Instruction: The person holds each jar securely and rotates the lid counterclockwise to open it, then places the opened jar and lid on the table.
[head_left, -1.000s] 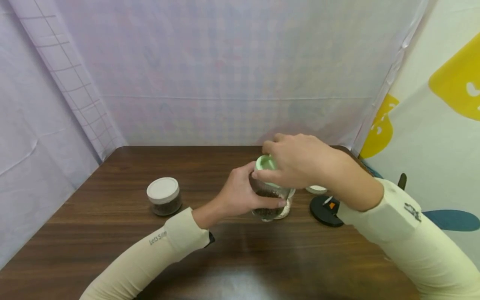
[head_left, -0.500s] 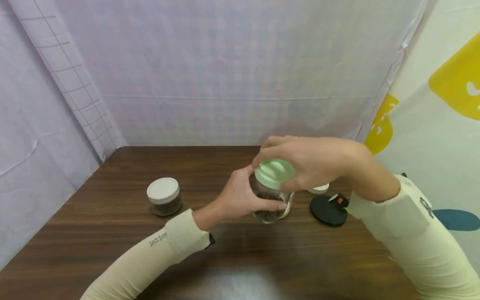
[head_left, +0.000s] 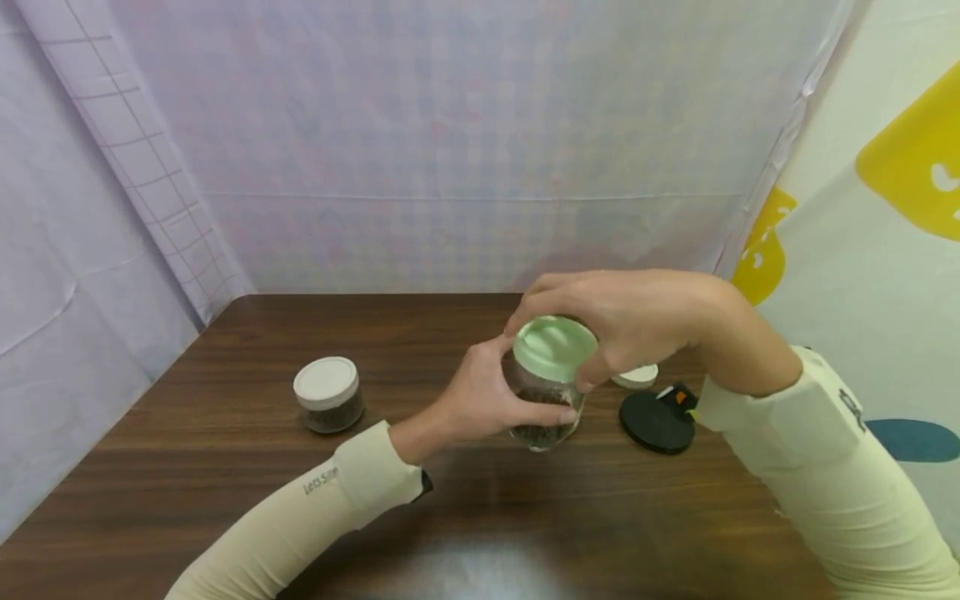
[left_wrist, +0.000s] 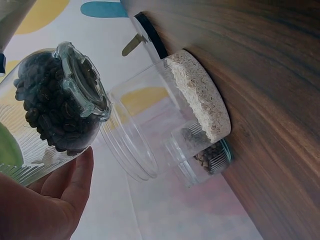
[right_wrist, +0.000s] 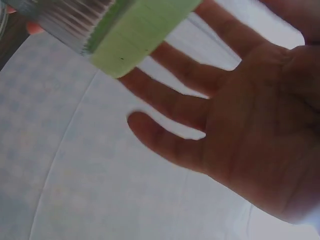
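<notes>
In the head view my left hand [head_left: 487,387] grips a clear ribbed glass jar [head_left: 543,396] round its side. The jar leans, and dark coffee beans [left_wrist: 55,105] fill part of it in the left wrist view. My right hand [head_left: 622,321] comes over the top, with thumb and fingertips round the edge of its light green lid [head_left: 555,343]. In the right wrist view the fingers [right_wrist: 170,102] spread along the lid's side, the little finger apart from it. Below the held jar, a wide clear jar [left_wrist: 145,105] of pale flakes stands uncovered on the table.
A white-lidded jar [head_left: 327,392] of dark contents stands at the left of the brown table [head_left: 225,492]. A black disc [head_left: 656,423] with a clip-like part lies at the right, near a white round lid [head_left: 637,377]. Behind the flakes stands a smaller glass jar [left_wrist: 210,157].
My right hand has shifted right and turned at the wrist, showing more of the green lid and the black disc. The held jar has moved slightly right and down; my left hand keeps its grip.
</notes>
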